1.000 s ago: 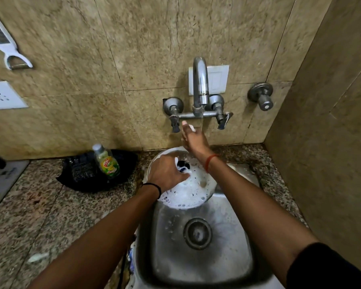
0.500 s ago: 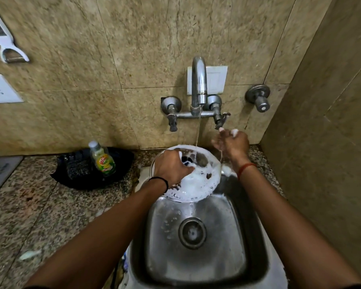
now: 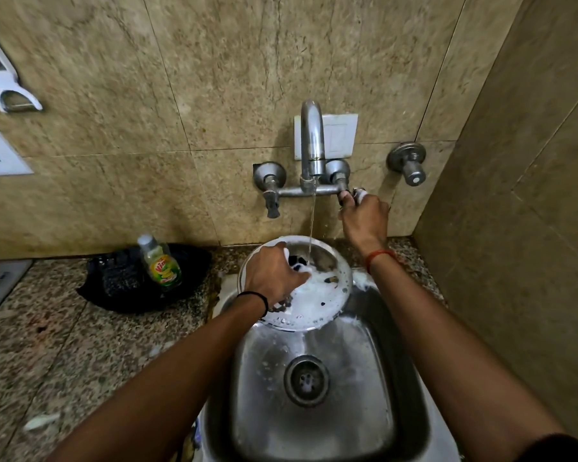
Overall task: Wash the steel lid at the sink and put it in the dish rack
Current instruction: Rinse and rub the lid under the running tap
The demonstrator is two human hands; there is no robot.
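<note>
The round steel lid (image 3: pixel 317 305), covered in white soap foam, is held tilted over the back of the steel sink (image 3: pixel 317 425). My left hand (image 3: pixel 272 275) grips it at its black knob from the left. A thin stream of water falls from the tap spout (image 3: pixel 311 138) onto the lid near the knob. My right hand (image 3: pixel 364 218) is raised to the wall and closed around the tap's right handle, soapy at the fingertips. No dish rack is in view.
A dish soap bottle (image 3: pixel 161 263) stands in a black tray (image 3: pixel 141 285) on the granite counter (image 3: pixel 47 355) left of the sink. A second valve (image 3: pixel 409 165) sticks out of the wall at right. The side wall (image 3: pixel 514 228) is close on the right.
My right hand has moved from the lid's top up and right to the tap's right handle. Water has begun to run, from a trickle to a steady thin stream onto the lid.
</note>
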